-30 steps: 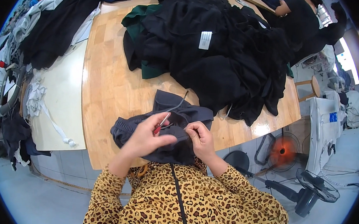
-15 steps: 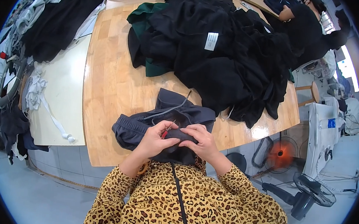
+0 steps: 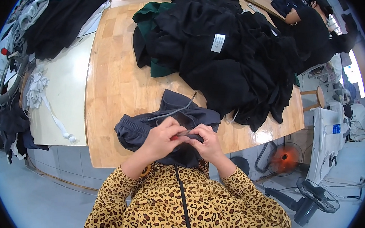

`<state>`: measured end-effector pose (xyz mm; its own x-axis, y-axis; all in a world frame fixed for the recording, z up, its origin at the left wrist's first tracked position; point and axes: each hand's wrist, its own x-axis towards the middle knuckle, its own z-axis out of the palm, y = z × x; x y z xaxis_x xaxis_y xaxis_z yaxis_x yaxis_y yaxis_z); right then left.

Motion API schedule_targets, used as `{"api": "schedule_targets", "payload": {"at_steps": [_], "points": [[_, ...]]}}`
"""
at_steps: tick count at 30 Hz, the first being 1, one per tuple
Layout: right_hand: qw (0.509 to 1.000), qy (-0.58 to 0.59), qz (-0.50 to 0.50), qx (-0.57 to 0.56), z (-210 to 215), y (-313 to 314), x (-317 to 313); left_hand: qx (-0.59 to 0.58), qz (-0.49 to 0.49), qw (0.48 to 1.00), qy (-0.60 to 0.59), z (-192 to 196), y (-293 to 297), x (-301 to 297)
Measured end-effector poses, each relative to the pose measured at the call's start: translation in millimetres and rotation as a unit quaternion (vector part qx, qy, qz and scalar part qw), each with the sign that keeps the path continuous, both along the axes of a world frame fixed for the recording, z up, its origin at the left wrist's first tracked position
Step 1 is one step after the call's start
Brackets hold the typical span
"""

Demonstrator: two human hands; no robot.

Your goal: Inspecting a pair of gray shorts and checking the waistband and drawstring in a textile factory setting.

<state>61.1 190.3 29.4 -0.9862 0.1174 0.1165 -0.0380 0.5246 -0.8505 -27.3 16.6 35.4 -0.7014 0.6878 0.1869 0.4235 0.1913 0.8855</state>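
Note:
Dark grey garment (image 3: pixel 136 133) with a gathered elastic waistband and a grey drawstring (image 3: pixel 176 112) lies bunched at the near edge of the wooden table. My left hand (image 3: pixel 161 139) is closed around a small red-handled tool (image 3: pixel 175 137) with a thin metal tip; its exact kind is too small to tell. That tip points toward the cloth between my hands. Pinched between the thumb and fingers of my right hand (image 3: pixel 207 142) is a fold of the garment. The fingertips of both hands nearly meet, hiding the spot on the cloth.
A large heap of black clothing (image 3: pixel 236 71) with a white label (image 3: pixel 218 43) covers the wooden table (image 3: pixel 108 79) beyond. On the left, a pale table (image 3: pixel 61 93) bears white strips. A fan (image 3: pixel 307 203) stands at right; another person (image 3: pixel 313 30) sits far right.
My left hand has tilted and moved right, bringing the red-handled tool's tip to the cloth at my right fingers. The garment has stayed in nearly the same place.

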Motion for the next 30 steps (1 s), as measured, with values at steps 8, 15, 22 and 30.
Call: {"api": "schedule_targets", "payload": {"at_steps": [8,15,22,30], "points": [[1.0,0.016,-0.01,-0.01,-2.2,1.7,0.8,0.091,0.143,0.968,-0.186,-13.5,6.2,-8.2],[0.999,0.037,-0.026,-0.018,-5.3,2.4,0.7,0.146,0.137,0.946,-0.256,-13.8,-12.0,-14.6],[0.998,0.049,-0.027,-0.023,-5.3,3.1,0.9,0.046,-0.017,0.989,-0.137,-2.5,-7.5,-2.0],[0.998,0.051,-0.031,-0.036,-6.0,6.0,3.4,-0.012,-0.033,0.968,-0.248,-2.3,-5.3,-0.9]]}}
